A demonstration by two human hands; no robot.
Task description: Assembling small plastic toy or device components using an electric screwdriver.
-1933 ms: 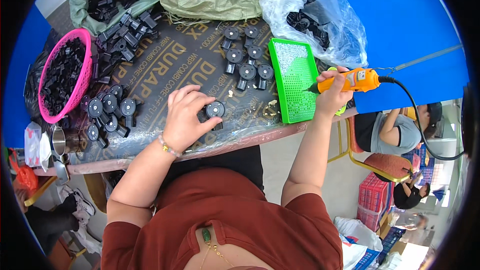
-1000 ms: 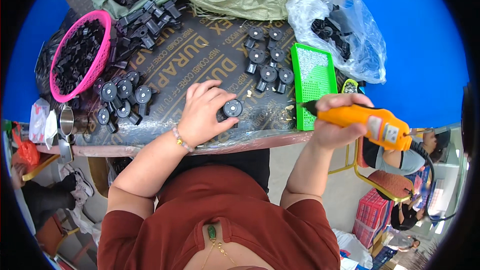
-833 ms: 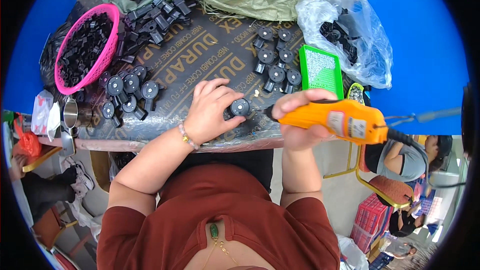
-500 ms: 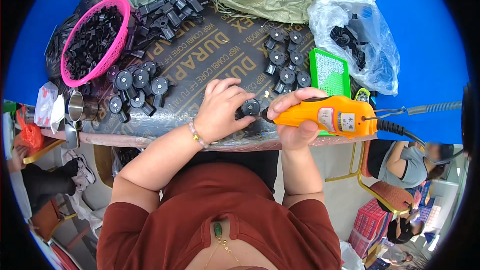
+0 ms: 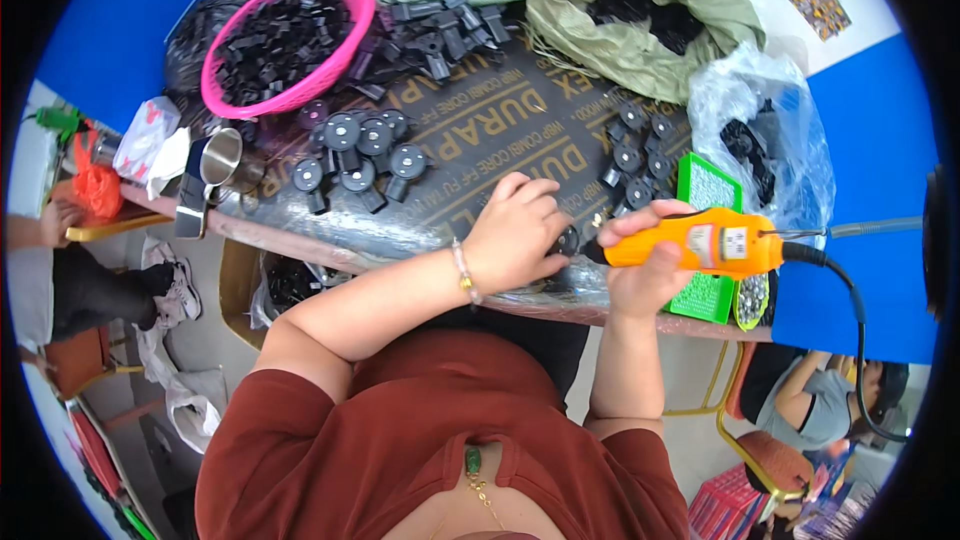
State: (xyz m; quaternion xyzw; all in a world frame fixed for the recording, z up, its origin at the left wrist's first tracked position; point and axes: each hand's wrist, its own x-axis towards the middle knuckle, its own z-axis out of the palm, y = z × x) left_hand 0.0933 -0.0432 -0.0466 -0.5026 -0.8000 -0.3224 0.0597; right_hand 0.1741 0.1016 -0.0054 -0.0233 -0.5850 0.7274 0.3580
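1. Your left hand (image 5: pixel 515 235), in the head view, has its thumb and fingers curled around a round black part (image 5: pixel 567 240), holding it on the dark surface (image 5: pixel 410 225) near the front edge.
2. Your right hand (image 5: pixel 645 260) is wrapped around an orange electric screwdriver (image 5: pixel 725 245), black nose pointing left, right up by that part. Can't tell if the bit's actually touching, too small to see.
3. You've got a green tray (image 5: pixel 708 297) partly behind the screwdriver, with tiny silvery bits toward its far end.
4. Similar parts sit in two bunches: a left bunch (image 5: pixel 357 178) and a right bunch (image 5: pixel 627 158) just beside the tray.
5. Way off left, there's a pink basket (image 5: pixel 360 30) full of black pieces.
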